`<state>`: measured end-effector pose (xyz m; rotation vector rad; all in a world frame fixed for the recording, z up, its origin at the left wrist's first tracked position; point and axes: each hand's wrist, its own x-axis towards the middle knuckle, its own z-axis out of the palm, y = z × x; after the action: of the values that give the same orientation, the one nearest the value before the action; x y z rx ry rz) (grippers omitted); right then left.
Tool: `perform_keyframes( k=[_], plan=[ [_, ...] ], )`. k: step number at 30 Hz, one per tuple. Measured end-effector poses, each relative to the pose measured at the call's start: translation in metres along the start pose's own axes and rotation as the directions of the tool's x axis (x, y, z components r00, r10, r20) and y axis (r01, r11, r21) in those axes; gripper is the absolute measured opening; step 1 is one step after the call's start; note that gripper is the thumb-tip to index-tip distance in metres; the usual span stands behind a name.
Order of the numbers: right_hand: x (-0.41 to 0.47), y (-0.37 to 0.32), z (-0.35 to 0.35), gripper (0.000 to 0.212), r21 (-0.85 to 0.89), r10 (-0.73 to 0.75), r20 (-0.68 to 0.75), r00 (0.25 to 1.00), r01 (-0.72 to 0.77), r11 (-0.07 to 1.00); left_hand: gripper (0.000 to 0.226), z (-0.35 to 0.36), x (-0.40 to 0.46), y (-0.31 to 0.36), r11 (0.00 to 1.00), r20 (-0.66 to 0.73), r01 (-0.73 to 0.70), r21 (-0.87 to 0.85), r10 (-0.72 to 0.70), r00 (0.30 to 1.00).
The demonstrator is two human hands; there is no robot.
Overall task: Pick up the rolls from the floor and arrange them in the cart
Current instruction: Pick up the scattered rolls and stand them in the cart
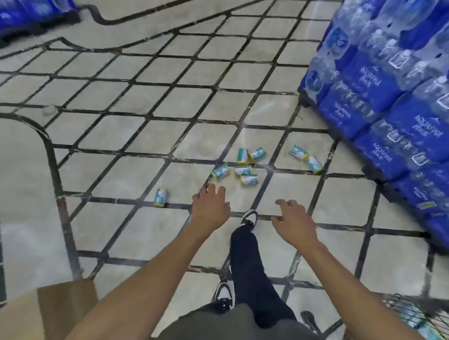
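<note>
Several small teal-and-yellow wrapped rolls lie scattered on the tiled floor: a cluster (244, 168) ahead of me, two rolls (306, 158) further right near the pallet, and a single roll (160, 197) off to the left. My left hand (210, 207) reaches forward, fingers spread and holding nothing, just short of the cluster. My right hand (291, 223) is also out in front, fingers loosely bent, holding nothing. The wire cart (414, 326) shows at the bottom right corner with teal packs inside.
Stacked blue packs of bottled water (398, 104) stand on a pallet at the right, with more packs (28, 7) at the top left. A brown cardboard box (48, 313) sits at the bottom left. My leg and shoe (248, 219) step forward between my arms.
</note>
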<state>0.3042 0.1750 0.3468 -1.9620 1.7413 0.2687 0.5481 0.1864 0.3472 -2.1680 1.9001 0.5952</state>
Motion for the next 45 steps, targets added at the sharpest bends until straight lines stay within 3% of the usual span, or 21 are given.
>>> perform_keyframes(
  k=[7,12,21,27,32,35,40,45],
  plan=[
    [0.176,0.011,0.0,0.054,0.003,0.015,0.119,0.993,-0.015,1.0,0.05,0.004,0.169,0.0,0.999,0.135,-0.009,0.052,0.001,0.991],
    [0.309,0.021,0.03,0.061,-0.119,-0.04,0.214,0.976,0.067,0.991,0.055,0.04,0.303,-0.017,0.996,0.226,-0.029,0.09,0.008,0.974],
    [0.548,0.047,0.2,0.073,-0.249,-0.073,0.394,0.916,0.182,0.951,0.056,0.232,0.529,-0.075,0.996,0.349,-0.019,0.091,-0.014,0.937],
    [0.68,0.077,0.343,0.089,-0.264,-0.069,0.423,0.904,0.196,0.944,0.077,0.38,0.668,-0.113,0.998,0.376,0.015,0.057,-0.036,0.926],
    [0.734,0.101,0.438,0.093,-0.309,-0.075,0.442,0.894,0.23,0.923,0.094,0.478,0.74,-0.127,0.997,0.374,0.079,-0.009,-0.07,0.925],
    [0.738,0.11,0.473,0.098,-0.384,-0.125,0.357,0.926,0.268,0.884,0.099,0.516,0.758,-0.13,0.993,0.369,0.109,-0.043,-0.086,0.926],
    [0.739,0.127,0.495,0.101,-0.432,-0.229,0.24,0.943,0.315,0.845,0.103,0.531,0.77,-0.138,0.992,0.26,0.103,-0.068,-0.082,0.962],
    [0.733,0.13,0.513,0.099,-0.312,-0.139,0.2,0.97,0.198,0.929,0.096,0.53,0.772,-0.143,0.995,0.232,0.074,-0.071,-0.056,0.971]
  ],
)
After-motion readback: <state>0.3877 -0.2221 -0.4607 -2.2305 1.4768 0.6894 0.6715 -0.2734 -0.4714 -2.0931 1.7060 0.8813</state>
